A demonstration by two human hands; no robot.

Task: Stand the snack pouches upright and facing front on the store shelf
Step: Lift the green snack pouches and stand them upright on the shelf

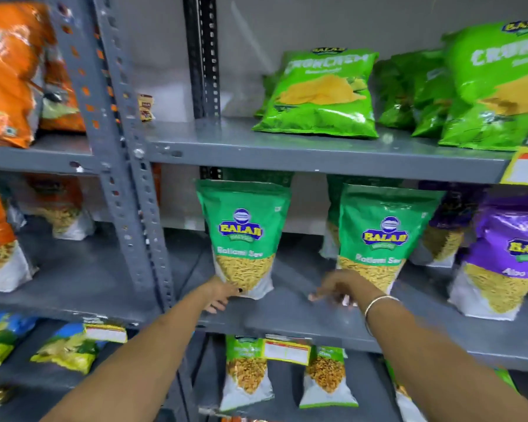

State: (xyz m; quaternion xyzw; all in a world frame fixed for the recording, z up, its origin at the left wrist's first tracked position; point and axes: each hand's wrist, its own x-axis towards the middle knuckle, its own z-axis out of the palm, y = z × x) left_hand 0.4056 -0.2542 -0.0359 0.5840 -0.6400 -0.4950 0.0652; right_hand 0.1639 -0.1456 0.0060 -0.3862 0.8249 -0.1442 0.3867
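Note:
Two green Balaji sev pouches stand upright and face front on the grey middle shelf. My left hand touches the bottom left corner of the left green pouch; whether it grips it is unclear. My right hand, with a bangle on the wrist, is blurred and hovers with its fingers apart just in front of the base of the right green pouch. More green pouches stand behind both. A purple pouch stands upright at the right.
Green chip bags lean on the upper shelf. Orange bags fill the left bay behind a grey perforated upright. Smaller pouches and yellow price tags sit on the lower shelf.

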